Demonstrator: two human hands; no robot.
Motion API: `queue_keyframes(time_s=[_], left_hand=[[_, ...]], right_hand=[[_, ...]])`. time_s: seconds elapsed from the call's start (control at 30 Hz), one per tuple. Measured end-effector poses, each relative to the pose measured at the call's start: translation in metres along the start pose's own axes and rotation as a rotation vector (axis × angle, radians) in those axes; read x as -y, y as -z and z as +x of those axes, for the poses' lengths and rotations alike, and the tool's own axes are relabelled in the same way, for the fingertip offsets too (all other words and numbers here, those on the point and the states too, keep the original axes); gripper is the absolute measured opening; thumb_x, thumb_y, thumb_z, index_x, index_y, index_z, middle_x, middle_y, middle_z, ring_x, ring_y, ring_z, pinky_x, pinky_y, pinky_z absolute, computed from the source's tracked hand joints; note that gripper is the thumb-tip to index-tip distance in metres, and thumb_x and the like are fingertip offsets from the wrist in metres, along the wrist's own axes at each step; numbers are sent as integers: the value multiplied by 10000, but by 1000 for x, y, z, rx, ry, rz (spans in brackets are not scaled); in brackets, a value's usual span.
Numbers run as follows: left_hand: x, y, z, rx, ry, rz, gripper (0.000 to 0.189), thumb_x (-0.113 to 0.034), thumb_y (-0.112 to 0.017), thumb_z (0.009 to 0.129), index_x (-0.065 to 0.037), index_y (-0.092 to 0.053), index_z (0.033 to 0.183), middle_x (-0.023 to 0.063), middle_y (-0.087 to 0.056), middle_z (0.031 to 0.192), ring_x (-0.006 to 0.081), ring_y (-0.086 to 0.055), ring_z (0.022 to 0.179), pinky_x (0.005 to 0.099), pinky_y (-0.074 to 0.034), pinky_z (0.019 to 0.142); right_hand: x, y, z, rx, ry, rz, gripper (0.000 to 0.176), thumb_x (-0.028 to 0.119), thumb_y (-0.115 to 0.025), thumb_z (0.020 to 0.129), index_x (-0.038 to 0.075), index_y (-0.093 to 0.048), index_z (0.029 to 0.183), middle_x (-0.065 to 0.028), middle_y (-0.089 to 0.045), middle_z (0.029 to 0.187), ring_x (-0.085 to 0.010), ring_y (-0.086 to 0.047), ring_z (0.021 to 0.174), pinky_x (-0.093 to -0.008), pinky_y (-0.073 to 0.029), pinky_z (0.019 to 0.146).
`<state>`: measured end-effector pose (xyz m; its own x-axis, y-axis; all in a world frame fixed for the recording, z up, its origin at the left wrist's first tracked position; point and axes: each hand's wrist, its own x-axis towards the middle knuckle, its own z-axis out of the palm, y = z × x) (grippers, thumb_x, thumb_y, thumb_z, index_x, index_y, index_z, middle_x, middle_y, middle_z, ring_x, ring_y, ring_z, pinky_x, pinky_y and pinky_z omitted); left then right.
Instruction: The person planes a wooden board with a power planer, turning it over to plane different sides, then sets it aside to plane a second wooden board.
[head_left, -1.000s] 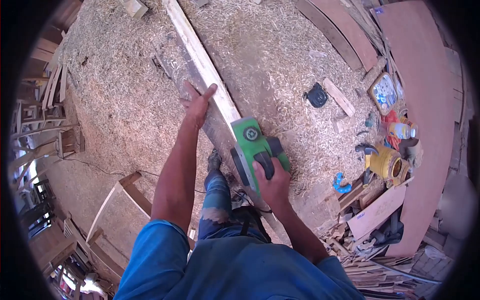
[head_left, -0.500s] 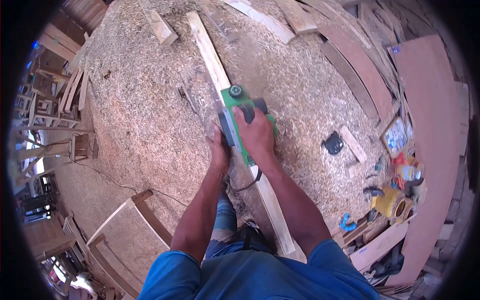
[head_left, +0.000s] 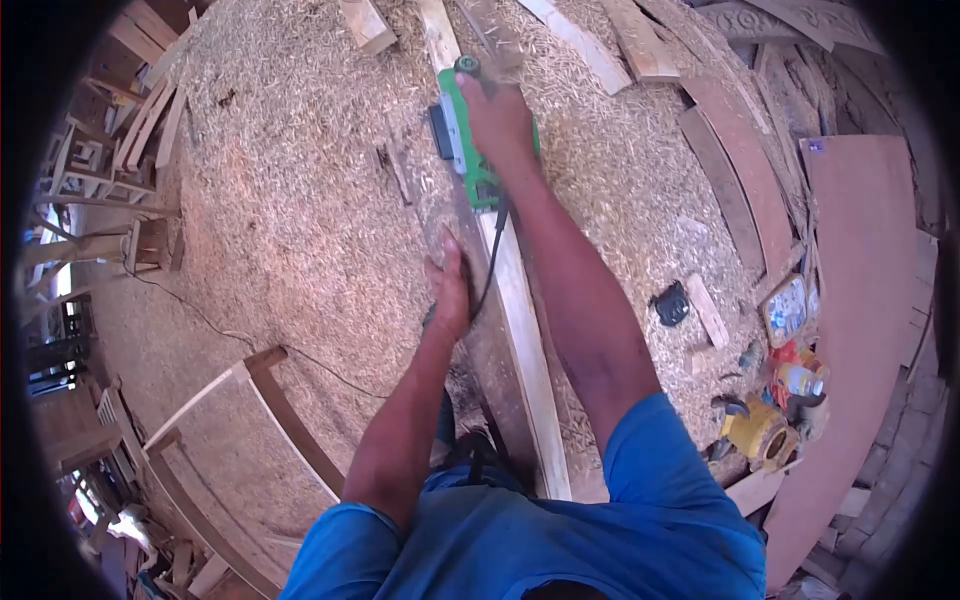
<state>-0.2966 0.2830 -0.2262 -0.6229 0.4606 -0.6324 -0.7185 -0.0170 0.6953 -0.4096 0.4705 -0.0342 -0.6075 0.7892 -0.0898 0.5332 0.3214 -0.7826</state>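
A green electric planer (head_left: 482, 190) sits on a long, pale wooden strip (head_left: 522, 345), toward the strip's far end. My right hand (head_left: 500, 122) is wrapped over the planer's top handle, hiding much of the tool. From the planer's rear a black cord (head_left: 492, 268) curves back toward me, passing close by my left hand. My left hand (head_left: 452, 290) hovers beside the strip, fingers stretched and apart, holding nothing. Under the strip runs a darker plank (head_left: 480, 350).
Wood shavings cover the floor. A curved wooden frame (head_left: 290, 425) lies at lower left, with a cable (head_left: 205, 312) running past it. Boards (head_left: 640, 40) lie ahead, and a broad brown panel (head_left: 860, 280) stands right, near a yellow power tool (head_left: 755, 432) and a black lump (head_left: 670, 303).
My right hand has pushed the planer forward along the strip, away from me. My left hand has come off the planer's side and now trails behind it.
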Motion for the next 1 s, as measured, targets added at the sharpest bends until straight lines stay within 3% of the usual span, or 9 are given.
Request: queue_keyframes(time_s=[0.17,0.23,0.3,0.4,0.5,0.6,0.77,0.9,1.0], left_hand=[[17,15,32,155,-31,-165,1032,-771,-497,1000,-250,-16,1749,203,-19,1801,363,-78,1660,500,-84,1328],[13,4,13,132,-47,104,1042,-725,-591,975,-258,-72,1749,257,56,1782,386,-102,1651,484,-110,1329],[-46,-32,-50,-98,-42,699,1040,-660,-687,949,-271,-143,1745,316,142,1751,409,-135,1638,461,-144,1330],[-25,-19,-25,21,-104,500,948,-619,-821,848,-476,-355,1662,347,288,1692,579,150,1581,535,-163,1311],[-15,-13,-7,41,-135,484,866,-608,-797,881,-454,-413,1642,350,276,1693,558,120,1599,518,-139,1318],[-9,-10,-1,73,-117,459,849,-591,-787,900,-443,-411,1646,348,289,1690,555,102,1605,511,-128,1322],[-49,-34,-47,41,-32,576,897,-466,-727,987,-260,-259,1724,289,372,1679,364,144,1646,453,3,1343],[-15,-10,-12,83,-105,377,786,-547,-639,1020,-283,-334,1695,229,96,1759,429,-21,1641,473,-45,1339],[-7,-1,-10,214,-162,94,811,-592,-511,1076,-157,-264,1713,124,-243,1754,314,-239,1616,474,-97,1332]], right_hand=[[-87,51,-163,-79,4,-50,579,532,-695,999,-3,-728,1218,-264,-760,1121,-423,-746,1035,-487,-568,906],[-117,89,-262,-36,-51,-2,605,512,-687,1013,-54,-662,1228,-325,-722,1085,-509,-709,1017,-550,-559,886],[-168,111,-360,-120,-104,-83,467,397,-742,1004,-8,-683,1230,-255,-738,1031,-446,-729,947,-501,-571,857],[-186,155,-483,-126,-198,87,407,314,-799,970,-5,-679,1192,-216,-745,953,-394,-750,850,-464,-580,764],[-199,172,-531,-115,-290,32,381,302,-814,956,-3,-672,1134,-221,-730,860,-414,-741,772,-480,-566,690],[-199,165,-517,-105,-279,-29,408,331,-815,951,-19,-651,1084,-253,-706,800,-469,-719,753,-508,-546,647],[-174,134,-424,-136,-212,-81,467,430,-790,958,-8,-659,1055,-285,-708,794,-518,-712,771,-573,-552,668],[-136,109,-331,-108,-201,-100,532,513,-746,969,-9,-666,1032,-314,-716,832,-527,-718,798,-596,-564,709],[-104,94,-268,-107,-185,-42,541,516,-740,974,-19,-674,1017,-313,-714,842,-521,-716,804,-580,-565,714]])
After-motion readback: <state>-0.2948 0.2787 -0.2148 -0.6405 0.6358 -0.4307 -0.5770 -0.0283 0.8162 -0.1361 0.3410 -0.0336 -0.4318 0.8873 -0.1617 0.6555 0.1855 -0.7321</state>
